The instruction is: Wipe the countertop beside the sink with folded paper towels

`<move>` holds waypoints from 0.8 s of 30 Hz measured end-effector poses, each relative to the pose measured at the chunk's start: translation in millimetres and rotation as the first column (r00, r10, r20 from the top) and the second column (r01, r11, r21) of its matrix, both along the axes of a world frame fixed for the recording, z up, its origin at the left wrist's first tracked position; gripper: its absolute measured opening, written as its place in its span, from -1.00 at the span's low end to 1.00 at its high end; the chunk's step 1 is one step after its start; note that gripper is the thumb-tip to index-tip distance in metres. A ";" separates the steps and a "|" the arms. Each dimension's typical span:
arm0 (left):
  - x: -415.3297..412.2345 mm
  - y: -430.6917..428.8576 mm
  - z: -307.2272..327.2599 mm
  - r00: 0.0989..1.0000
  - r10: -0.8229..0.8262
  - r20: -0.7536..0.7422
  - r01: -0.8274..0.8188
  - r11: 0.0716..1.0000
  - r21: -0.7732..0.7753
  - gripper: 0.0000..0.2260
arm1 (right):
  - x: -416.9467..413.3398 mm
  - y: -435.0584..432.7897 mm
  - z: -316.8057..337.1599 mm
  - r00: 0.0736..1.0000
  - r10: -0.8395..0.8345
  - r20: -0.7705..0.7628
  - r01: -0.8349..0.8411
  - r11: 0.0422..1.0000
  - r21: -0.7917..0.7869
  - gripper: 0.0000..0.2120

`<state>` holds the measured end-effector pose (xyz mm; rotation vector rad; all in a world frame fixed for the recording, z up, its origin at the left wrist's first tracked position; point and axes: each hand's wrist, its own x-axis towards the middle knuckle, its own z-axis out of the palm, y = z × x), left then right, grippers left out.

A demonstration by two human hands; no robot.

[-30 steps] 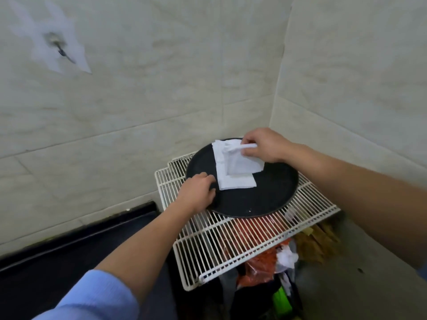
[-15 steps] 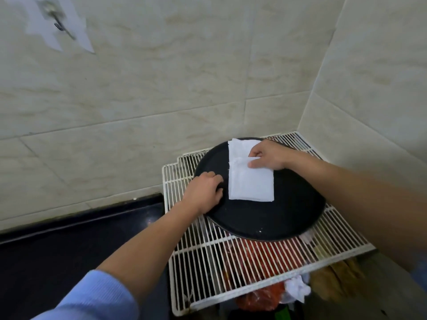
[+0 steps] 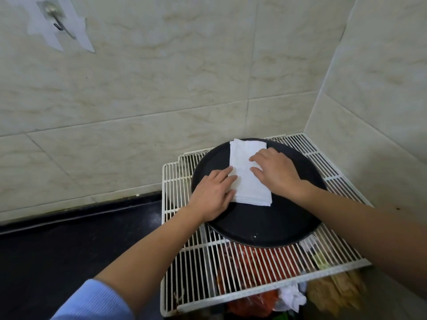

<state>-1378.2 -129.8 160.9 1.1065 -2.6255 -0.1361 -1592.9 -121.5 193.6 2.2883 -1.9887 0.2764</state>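
The folded paper towels lie flat on the back half of the round black tray. Both hands press on them with fingers straight: the left hand covers their left edge and the right hand their right side, neither one gripping. The tray sits on a white wire rack, and red bags show through the wires below the tray's near rim. Left of the tray runs a black countertop. Behind it stands a tiled wall.
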 end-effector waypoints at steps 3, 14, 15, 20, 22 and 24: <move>-0.2 -1.9 -1.5 0.993 0.011 0.114 -0.018 0.998 0.060 -0.56 | -2.5 19.3 -18.5 0.998 0.059 -0.024 -0.056 0.992 0.112 -0.50; 7.6 16.1 11.9 0.975 0.115 0.191 -0.145 0.978 0.148 -0.55 | -1.0 28.2 -23.2 0.996 0.036 -0.082 -0.013 0.963 0.269 -0.41; 15.8 20.8 15.4 0.974 0.150 0.170 -0.173 0.976 0.134 -0.55 | 2.0 28.0 -18.7 0.997 0.031 -0.077 -0.012 0.971 0.237 -0.43; 87.1 54.2 27.2 0.946 0.309 0.094 -0.315 0.947 0.055 -0.62 | 55.0 30.0 4.2 0.987 0.156 0.029 -0.157 0.987 0.042 -0.53; 125.2 73.2 30.6 0.912 0.398 0.096 -0.404 0.913 0.053 -0.66 | 93.9 33.9 12.6 0.968 0.249 0.038 -0.249 0.968 -0.016 -0.57; 167.1 98.1 30.5 0.871 0.480 0.103 -0.486 0.873 0.046 -0.67 | 141.1 41.7 18.0 0.940 0.342 0.022 -0.341 0.939 -0.039 -0.60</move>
